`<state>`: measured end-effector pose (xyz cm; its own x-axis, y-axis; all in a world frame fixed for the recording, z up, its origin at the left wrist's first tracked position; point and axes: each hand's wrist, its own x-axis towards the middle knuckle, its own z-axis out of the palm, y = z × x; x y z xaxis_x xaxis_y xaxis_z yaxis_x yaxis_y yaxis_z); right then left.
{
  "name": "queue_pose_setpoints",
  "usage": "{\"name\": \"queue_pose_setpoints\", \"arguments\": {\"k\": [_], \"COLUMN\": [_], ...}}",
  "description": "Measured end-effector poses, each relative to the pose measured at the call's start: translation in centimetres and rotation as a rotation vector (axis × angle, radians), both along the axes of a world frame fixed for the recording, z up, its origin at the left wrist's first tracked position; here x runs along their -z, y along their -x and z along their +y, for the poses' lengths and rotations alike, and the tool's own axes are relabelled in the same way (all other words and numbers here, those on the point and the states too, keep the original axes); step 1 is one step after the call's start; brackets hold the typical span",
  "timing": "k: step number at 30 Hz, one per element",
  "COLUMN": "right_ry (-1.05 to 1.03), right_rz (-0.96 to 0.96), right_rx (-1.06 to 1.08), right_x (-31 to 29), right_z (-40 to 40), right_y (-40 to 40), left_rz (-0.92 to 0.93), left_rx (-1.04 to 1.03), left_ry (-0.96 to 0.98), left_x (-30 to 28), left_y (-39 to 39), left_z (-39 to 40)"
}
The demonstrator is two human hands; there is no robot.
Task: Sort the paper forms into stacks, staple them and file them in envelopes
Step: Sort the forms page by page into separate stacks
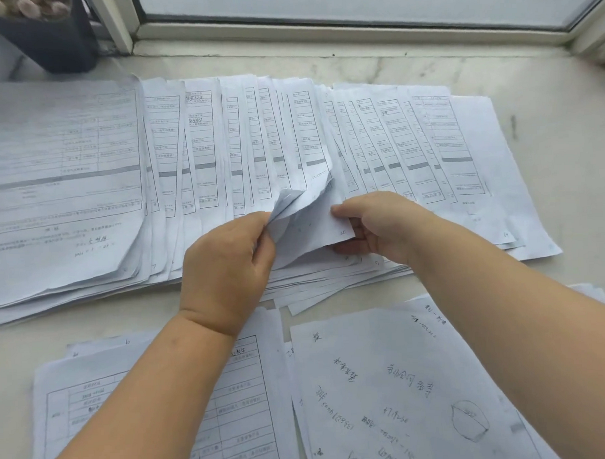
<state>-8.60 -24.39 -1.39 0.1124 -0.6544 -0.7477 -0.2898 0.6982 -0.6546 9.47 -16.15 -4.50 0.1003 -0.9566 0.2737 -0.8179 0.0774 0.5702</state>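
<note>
A wide fan of printed paper forms (243, 142) lies overlapped across the marble sill. In the middle of the fan, the lower part of one form (314, 215) is lifted and bent. My left hand (227, 263) pinches its curled left corner between thumb and fingers. My right hand (380, 226) pinches the form's lower right edge, with the fingers tucked under the sheet. A thick stack of forms (59, 189) sits at the fan's left end. Nearer to me lie two more piles: printed forms (245, 403) on the left and a sheet with handwriting (395, 380) on the right.
A dark plant pot (47, 35) stands at the back left corner. The window frame (321, 26) runs along the far edge. Bare marble sill (565, 124) shows to the right of the fan and behind it.
</note>
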Motion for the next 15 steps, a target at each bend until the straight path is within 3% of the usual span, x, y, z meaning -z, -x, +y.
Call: {"name": "queue_pose_setpoints", "arguments": {"k": [2,7,12,15], "right_ry": [0.0,0.048,0.132,0.195], "right_rz": [-0.002,0.094,0.121,0.123], "right_rx": [0.027,-0.058,-0.002,0.131], "right_x": [-0.2,-0.9,-0.9,-0.6], "right_z": [0.2,1.3,2.9,3.9], "right_y": [-0.1,-0.3,0.5,1.0], "left_rz": [0.011,-0.243,-0.329,-0.42], "left_rx": [0.126,0.352,0.385,0.396], "left_ry": [-0.027,-0.157,0.113,0.022], "left_x": [0.5,2.4,1.2,1.7], "left_y": [-0.1,0.6,0.5,0.5], "left_z": [0.1,0.0,-0.5,-0.5]}}
